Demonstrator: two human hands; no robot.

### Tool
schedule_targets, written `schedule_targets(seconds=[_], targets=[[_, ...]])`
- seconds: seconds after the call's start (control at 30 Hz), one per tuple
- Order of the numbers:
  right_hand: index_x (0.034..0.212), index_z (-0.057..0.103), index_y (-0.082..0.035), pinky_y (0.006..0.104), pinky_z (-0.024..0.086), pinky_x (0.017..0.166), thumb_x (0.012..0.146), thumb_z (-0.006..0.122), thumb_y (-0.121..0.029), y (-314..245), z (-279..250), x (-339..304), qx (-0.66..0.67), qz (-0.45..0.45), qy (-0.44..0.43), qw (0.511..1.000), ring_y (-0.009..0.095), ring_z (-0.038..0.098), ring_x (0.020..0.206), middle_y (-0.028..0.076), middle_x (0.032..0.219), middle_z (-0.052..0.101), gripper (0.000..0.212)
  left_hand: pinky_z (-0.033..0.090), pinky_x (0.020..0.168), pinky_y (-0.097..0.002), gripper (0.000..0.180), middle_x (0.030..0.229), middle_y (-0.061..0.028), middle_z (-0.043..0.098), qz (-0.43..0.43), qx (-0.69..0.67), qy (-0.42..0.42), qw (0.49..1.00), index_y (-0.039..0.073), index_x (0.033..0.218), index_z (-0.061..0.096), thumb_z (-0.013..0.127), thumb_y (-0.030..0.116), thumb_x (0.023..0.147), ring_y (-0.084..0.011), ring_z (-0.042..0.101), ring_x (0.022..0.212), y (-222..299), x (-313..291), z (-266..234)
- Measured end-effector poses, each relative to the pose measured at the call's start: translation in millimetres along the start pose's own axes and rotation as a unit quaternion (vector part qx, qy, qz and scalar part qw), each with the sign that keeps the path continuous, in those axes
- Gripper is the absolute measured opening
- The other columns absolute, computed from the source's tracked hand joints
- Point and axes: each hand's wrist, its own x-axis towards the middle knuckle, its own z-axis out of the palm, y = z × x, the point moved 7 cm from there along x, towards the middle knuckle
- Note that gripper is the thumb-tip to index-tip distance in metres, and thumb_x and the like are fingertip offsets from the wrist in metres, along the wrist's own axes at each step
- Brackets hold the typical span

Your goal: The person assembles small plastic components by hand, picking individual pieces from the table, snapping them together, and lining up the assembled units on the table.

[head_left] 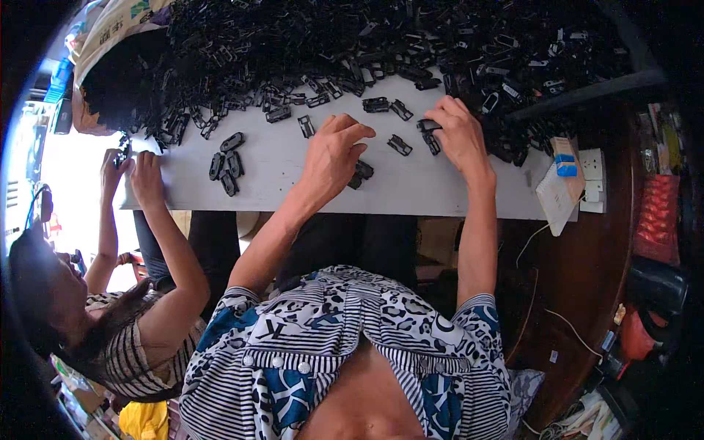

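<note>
Over the white table, my right hand pinches a small black plastic clip-like part between thumb and fingertips. Another such part lies right beneath it. My left hand hovers to the left with bent fingers, a gap between thumb and forefinger and nothing visible in it. Close under that hand lie a few black parts, partly covered by it. Single parts rest between my hands, one of them a slotted piece, with two more farther back.
A huge heap of black parts fills the table's far side, spilling from a sack at left. Several parts form a small group. At left, a co-worker's hands handle parts. A white box and power strip sit at right.
</note>
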Motion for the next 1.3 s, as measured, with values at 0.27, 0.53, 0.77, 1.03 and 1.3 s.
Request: schedule_targets(seconds=[0.27,0.53,0.77,1.03,1.3], targets=[[0.104,0.063,-0.001,0.0404,0.05,0.083,0.074,0.073,-0.002,-34,-13,-20,-0.025,0.057,0.061,0.996,0.031,0.06,0.098,0.012,0.1,0.059,0.031,0.049,0.083,-0.0409,0.026,0.099,-0.0116,0.063,0.011,0.009,-0.003,1.0,0.007,0.103,0.07,0.067,-0.004,0.079,-0.0321,0.058,0.097,1,-7,1],[0.104,0.063,0.002,0.0403,0.049,0.075,0.071,0.076,0.001,-54,10,-34,0.044,0.07,0.057,0.995,0.033,0.062,0.088,0.014,0.095,0.06,0.035,0.049,0.082,-0.0406,0.027,0.1,-0.0116,0.063,-0.002,0.011,0.012,1.0,0.007,0.103,0.07,0.067,-0.004,0.078,-0.032,0.059,0.096,-4,-9,-5],[0.104,0.064,0.002,0.0406,0.05,0.076,0.071,0.076,0.0,-53,26,-34,0.038,0.058,0.047,0.996,0.033,0.062,0.089,0.014,0.094,0.059,0.035,0.051,0.078,-0.039,0.026,0.098,-0.0117,0.064,-0.016,0.01,0.041,0.999,0.006,0.101,0.07,0.067,-0.004,0.078,-0.0313,0.061,0.091,-11,-28,-17],[0.104,0.062,0.001,0.0408,0.051,0.077,0.072,0.076,-0.001,-62,23,-35,0.029,0.039,0.06,0.997,0.033,0.061,0.09,0.013,0.094,0.057,0.034,0.051,0.077,-0.0376,0.025,0.099,-0.0114,0.064,-0.04,-0.001,0.059,0.997,0.006,0.099,0.071,0.067,-0.006,0.078,-0.0297,0.062,0.091,-14,-55,-22],[0.109,0.062,0.001,0.041,0.05,0.076,0.072,0.075,0.002,-61,33,-35,0.084,0.091,0.059,0.991,0.035,0.061,0.089,0.015,0.097,0.057,0.039,0.052,0.072,-0.0356,0.029,0.099,-0.0128,0.064,-0.03,0.0,0.06,0.998,0.004,0.099,0.07,0.065,-0.011,0.076,-0.0291,0.063,0.088,-10,-73,-18]])
